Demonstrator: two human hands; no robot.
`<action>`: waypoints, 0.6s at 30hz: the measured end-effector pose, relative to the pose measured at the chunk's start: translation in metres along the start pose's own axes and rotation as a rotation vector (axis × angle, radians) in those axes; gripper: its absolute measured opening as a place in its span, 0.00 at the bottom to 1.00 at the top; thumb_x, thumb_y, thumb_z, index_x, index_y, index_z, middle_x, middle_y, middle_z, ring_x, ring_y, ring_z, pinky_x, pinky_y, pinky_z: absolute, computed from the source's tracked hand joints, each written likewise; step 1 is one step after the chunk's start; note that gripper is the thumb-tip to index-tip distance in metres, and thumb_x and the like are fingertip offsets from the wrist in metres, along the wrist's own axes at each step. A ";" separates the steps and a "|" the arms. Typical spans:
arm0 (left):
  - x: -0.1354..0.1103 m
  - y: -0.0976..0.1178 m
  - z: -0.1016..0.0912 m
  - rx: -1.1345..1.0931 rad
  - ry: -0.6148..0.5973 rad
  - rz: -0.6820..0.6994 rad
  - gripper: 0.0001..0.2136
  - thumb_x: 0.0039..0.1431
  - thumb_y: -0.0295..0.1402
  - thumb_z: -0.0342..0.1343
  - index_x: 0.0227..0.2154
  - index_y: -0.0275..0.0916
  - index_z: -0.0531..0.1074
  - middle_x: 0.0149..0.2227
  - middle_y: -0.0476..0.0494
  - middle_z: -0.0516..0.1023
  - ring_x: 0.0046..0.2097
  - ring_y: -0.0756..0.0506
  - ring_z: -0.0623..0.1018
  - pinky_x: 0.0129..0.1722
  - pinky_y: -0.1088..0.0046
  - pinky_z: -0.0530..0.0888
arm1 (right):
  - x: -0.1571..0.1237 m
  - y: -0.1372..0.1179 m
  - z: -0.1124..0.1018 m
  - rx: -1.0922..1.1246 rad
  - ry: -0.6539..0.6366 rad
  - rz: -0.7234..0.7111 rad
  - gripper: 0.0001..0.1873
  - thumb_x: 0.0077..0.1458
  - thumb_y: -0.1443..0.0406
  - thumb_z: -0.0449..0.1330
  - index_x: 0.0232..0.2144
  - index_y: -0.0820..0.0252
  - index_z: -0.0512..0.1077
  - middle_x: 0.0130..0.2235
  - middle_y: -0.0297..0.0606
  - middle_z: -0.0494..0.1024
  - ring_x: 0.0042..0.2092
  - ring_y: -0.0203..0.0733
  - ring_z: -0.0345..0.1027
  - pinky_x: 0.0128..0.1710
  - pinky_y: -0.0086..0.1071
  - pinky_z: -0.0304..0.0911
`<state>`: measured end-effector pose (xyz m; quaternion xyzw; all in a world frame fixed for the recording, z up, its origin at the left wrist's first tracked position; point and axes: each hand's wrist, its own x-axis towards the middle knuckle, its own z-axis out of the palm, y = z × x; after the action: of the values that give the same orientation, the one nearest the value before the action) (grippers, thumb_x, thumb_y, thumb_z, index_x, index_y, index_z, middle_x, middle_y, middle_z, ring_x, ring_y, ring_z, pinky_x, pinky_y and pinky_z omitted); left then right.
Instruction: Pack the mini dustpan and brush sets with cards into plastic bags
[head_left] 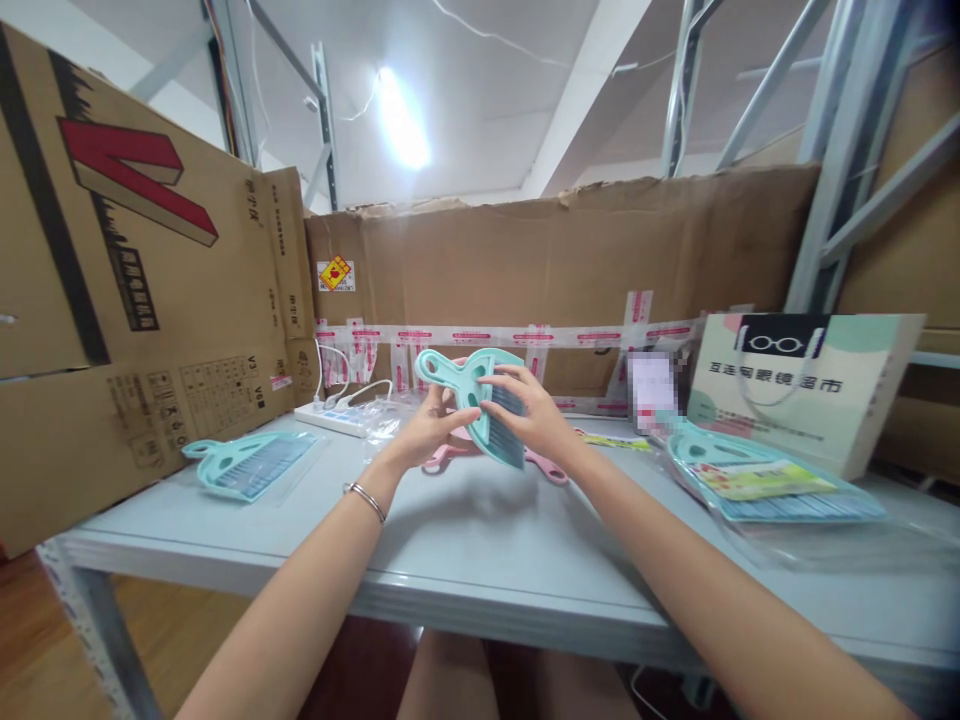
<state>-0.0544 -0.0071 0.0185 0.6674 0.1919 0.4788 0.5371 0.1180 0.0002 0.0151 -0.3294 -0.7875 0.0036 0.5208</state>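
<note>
Above the middle of the table, both my hands hold a mint-green dustpan and brush set (470,383), tilted, with its grey-blue bristles facing right. My left hand (433,428) is closed on the set's left side below the looped handle, its thumb across the front. From the right, the fingers of my right hand (534,415) press on the brush back and bristles. Pink handles (549,468) stick out on the table behind the set, which hides most of what they belong to.
At the left lies another mint-green dustpan and brush (255,466) in clear wrap. More wrapped sets (757,450) with a yellow-green card lie at the right, before a paper bag (802,390). A white power strip (330,418) stands at the back, against cardboard walls (480,265).
</note>
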 end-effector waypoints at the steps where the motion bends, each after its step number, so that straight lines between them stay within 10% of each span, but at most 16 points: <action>1: 0.000 0.001 0.000 0.016 -0.008 0.014 0.29 0.49 0.34 0.61 0.52 0.60 0.57 0.57 0.50 0.61 0.47 0.44 0.74 0.36 0.59 0.79 | 0.001 0.000 -0.001 -0.005 -0.008 -0.003 0.17 0.53 0.59 0.57 0.45 0.54 0.70 0.52 0.44 0.64 0.56 0.47 0.58 0.56 0.44 0.54; 12: 0.014 0.010 -0.003 0.351 0.422 0.496 0.19 0.42 0.37 0.66 0.39 0.39 0.72 0.49 0.41 0.69 0.50 0.42 0.71 0.45 0.69 0.73 | 0.048 -0.002 -0.023 -0.177 -0.092 -0.230 0.12 0.55 0.62 0.55 0.41 0.52 0.74 0.50 0.41 0.66 0.50 0.48 0.63 0.53 0.52 0.56; 18: 0.002 0.014 -0.007 0.484 0.233 0.364 0.16 0.41 0.34 0.66 0.35 0.39 0.75 0.46 0.41 0.72 0.50 0.41 0.71 0.49 0.67 0.70 | 0.042 -0.002 -0.029 -0.142 -0.398 -0.183 0.08 0.49 0.64 0.60 0.35 0.55 0.74 0.43 0.39 0.65 0.45 0.42 0.64 0.48 0.42 0.63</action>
<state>-0.0631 -0.0065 0.0319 0.7398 0.2380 0.5807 0.2428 0.1309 0.0112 0.0634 -0.2855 -0.8995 -0.0343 0.3289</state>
